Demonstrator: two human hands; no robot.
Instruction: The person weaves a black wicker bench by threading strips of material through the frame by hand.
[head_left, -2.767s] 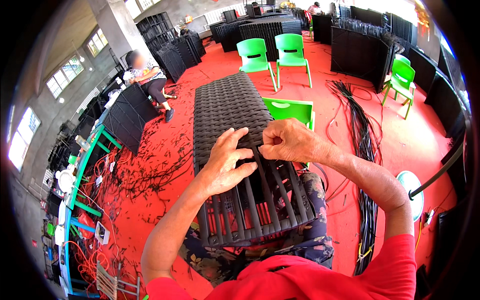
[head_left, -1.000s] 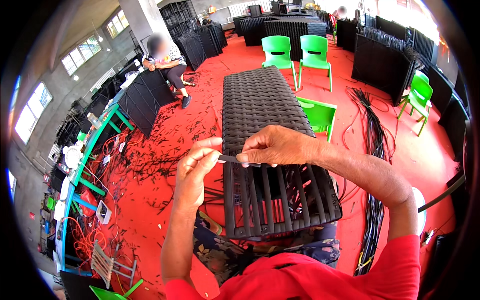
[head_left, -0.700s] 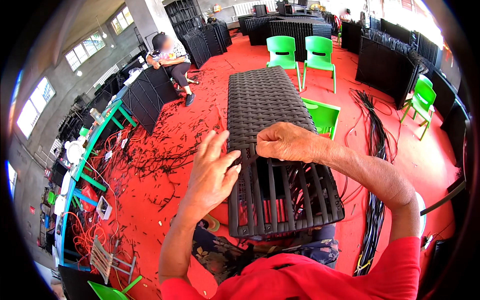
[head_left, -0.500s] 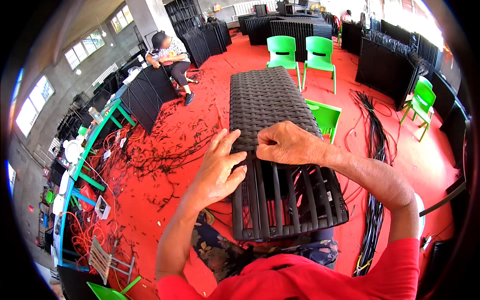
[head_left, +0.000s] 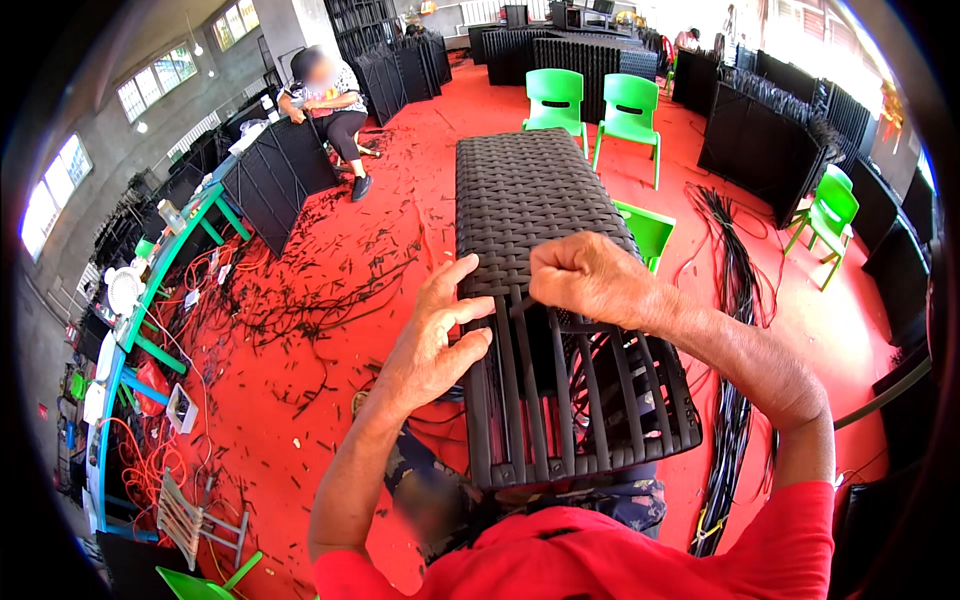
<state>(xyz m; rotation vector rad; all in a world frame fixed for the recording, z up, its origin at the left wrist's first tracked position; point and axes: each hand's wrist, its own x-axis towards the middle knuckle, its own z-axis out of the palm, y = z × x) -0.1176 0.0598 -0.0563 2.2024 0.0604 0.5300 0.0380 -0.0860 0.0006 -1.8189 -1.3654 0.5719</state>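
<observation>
In front of me stands a long black wicker piece (head_left: 535,185), box-shaped, tightly woven over its far part. Toward me, bare lengthwise strips (head_left: 540,400) run to the near edge with gaps between them. My right hand (head_left: 590,280) is a fist just above the edge of the weave, closed on a black weaving strip (head_left: 521,301) whose short part shows below the fingers. My left hand (head_left: 435,335) is at the left side of the piece, fingers spread and fingertips by its edge, with nothing visible in it.
Green chairs (head_left: 630,105) stand beyond the piece and at the right. A bundle of long black strips (head_left: 735,400) lies on the red floor. Scraps litter the left floor, beside a teal-framed table (head_left: 150,345). Another person (head_left: 335,100) sits at the far left by black panels (head_left: 270,195).
My right hand has moved slightly right and up from the left hand, and a bit of black strip now shows beneath it. My left fingers stay spread. The view has shifted slightly.
</observation>
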